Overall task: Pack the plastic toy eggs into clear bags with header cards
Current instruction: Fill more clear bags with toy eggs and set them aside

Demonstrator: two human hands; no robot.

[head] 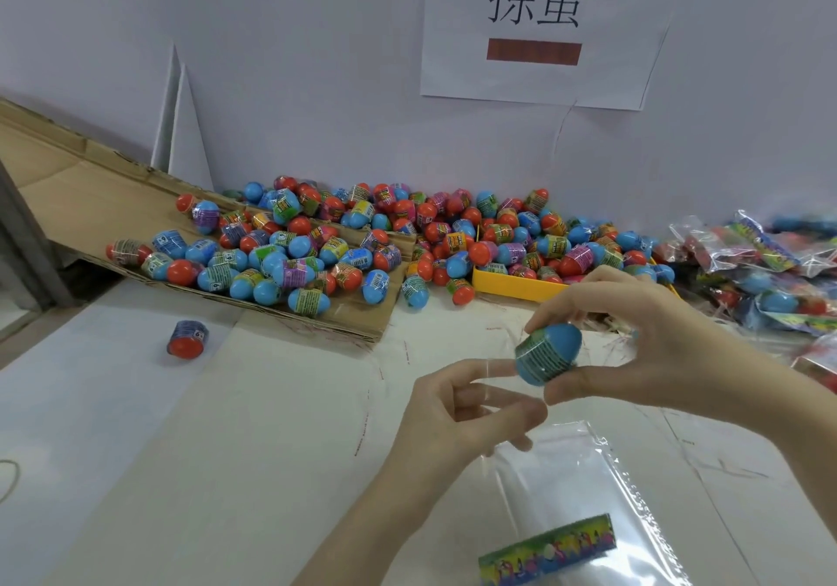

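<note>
Right hand [634,341] pinches the blue egg [548,354], thumb against curled fingers, over the clear bag [570,486] at its 6 o'clock, probably to drop it in. Left hand [466,413] sits half-curled at the mouth; grip unclear.

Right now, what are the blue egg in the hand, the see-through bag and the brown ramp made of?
The blue toy egg in the right hand looks like hard, smooth plastic, wrapped in a printed band. The clear bag looks like thin glossy plastic film: it glints and wrinkles. The brown ramp looks like matte corrugated cardboard, with ragged, creased edges.
</note>
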